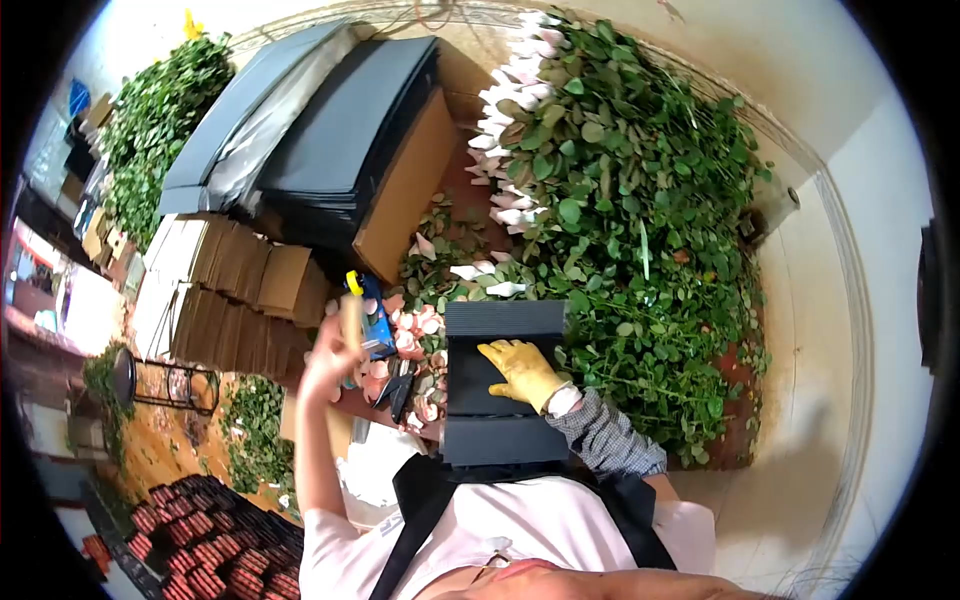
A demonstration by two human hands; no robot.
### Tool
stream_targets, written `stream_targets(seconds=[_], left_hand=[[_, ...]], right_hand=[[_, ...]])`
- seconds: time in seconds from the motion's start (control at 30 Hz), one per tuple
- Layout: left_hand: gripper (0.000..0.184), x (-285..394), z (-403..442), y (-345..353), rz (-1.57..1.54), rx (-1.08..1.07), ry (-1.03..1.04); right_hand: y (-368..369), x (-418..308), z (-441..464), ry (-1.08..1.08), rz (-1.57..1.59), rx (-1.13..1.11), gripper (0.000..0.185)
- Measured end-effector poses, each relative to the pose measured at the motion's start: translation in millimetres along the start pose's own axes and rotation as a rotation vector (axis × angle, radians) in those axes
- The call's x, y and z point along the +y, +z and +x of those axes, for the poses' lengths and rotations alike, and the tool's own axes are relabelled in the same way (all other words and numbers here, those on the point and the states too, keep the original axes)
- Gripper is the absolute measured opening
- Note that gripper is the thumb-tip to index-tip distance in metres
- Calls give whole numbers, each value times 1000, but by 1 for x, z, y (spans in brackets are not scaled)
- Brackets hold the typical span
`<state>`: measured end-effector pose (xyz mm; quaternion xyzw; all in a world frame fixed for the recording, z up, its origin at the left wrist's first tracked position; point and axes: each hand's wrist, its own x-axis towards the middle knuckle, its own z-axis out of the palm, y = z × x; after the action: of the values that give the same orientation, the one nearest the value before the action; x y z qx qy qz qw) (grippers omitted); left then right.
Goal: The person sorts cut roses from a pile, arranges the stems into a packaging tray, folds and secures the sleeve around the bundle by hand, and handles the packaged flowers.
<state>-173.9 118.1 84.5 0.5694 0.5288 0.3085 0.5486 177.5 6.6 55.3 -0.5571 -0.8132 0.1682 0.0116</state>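
My right hand (525,375), in a yellow rubber glove, lies with its fingers spread on a black ribbed sheet (505,318) directly in front of my body. The sheet is folded up at its far and near sides. Bare and raised to the left, my left hand (338,345) has its fingers closed around a pale tan object (352,318), blurred and hard to identify. Behind that hand stands a blue box (379,325) with a yellow-topped item (354,283). Pink petals (410,330) and a black tool, perhaps a stapler (400,393), lie between my hands.
Many leafy stems (660,250) with white-wrapped heads (515,90) fill the right side. Dark sheets (340,120) are stacked at the back left, beside folded cardboard (230,260). A black stool (125,377) and red-and-black bundles (200,540) are at the lower left.
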Motion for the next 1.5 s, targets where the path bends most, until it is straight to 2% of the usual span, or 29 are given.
stream_targets(seconds=[0.07,0.13,0.17,0.2,0.23,0.27,0.33,0.4,0.43,0.47,0.5,0.57,0.6,0.63,0.7,0.77,0.83,0.9,0.97,1.03,1.1,1.13,1.2,1.27,1.37,1.4,1.43,1.47,1.5], left_hand=[[76,-17,-25,38,-66,-456,-78],[81,-15,-45,80,-323,-643,-165],[56,-11,-43,87,-404,-709,-313],[51,-19,-31,93,-387,-744,-393],[47,-29,-16,102,-364,-775,-473],[32,-31,-12,117,-421,-682,-466],[22,-47,0,140,-267,-534,-380],[21,-65,5,157,-65,-414,-248],[30,-79,8,162,90,-351,-119],[36,-98,11,165,216,-266,27],[41,-95,9,171,333,-176,169],[42,-87,-6,183,475,-8,161],[41,-80,-12,188,468,16,161],[39,-70,-16,190,463,40,160],[41,-55,-9,186,756,-29,254],[50,-34,-6,178,1207,-165,259],[47,10,-20,174,1232,-307,272],[46,17,-31,172,837,-445,412],[60,32,-60,185,1161,-686,238],[68,8,-71,193,1232,-575,452],[67,11,-77,200,1347,-480,452],[66,15,-78,202,1346,-481,426],[66,12,-80,200,1348,-472,380],[61,-8,-78,192,1132,-394,443],[55,-5,-82,193,1142,-350,441],[55,-6,-81,194,1144,-348,436],[55,-7,-81,195,1118,-330,435],[56,-8,-83,195,1090,-312,433],[56,-8,-85,196,1090,-310,425]], right_hand=[[-6,-2,1,4,-1,-6,79],[-2,-3,4,9,-20,10,76],[-6,-3,3,15,-23,-8,74],[-1,-4,2,18,-20,33,75],[6,0,5,3,1,78,63],[23,5,12,9,-20,110,58],[45,15,13,-27,-70,284,43],[44,41,9,-155,355,224,29],[44,57,6,-265,612,216,26],[-15,41,-15,100,656,-131,26],[-61,26,-27,193,598,-244,42],[-33,22,-24,-39,421,216,48],[-20,18,-18,-81,364,200,61],[-7,10,-5,52,227,-120,77],[5,-12,-3,189,30,-172,83],[7,-17,-1,205,51,-183,84],[15,-11,2,197,-42,-179,82],[28,-11,3,221,-47,-129,66],[25,-14,-1,220,-16,-91,67],[35,-6,-5,201,45,3,68],[31,17,-16,-44,260,151,66],[29,40,-23,-254,574,267,61],[-16,73,-39,-232,1149,-65,51],[-68,102,-57,-187,1299,30,47],[-81,174,-26,236,785,488,34],[-80,204,-17,229,541,689,29],[-75,236,-1,459,464,699,24],[-52,281,18,583,-26,744,19],[-27,329,35,760,-140,453,19]])
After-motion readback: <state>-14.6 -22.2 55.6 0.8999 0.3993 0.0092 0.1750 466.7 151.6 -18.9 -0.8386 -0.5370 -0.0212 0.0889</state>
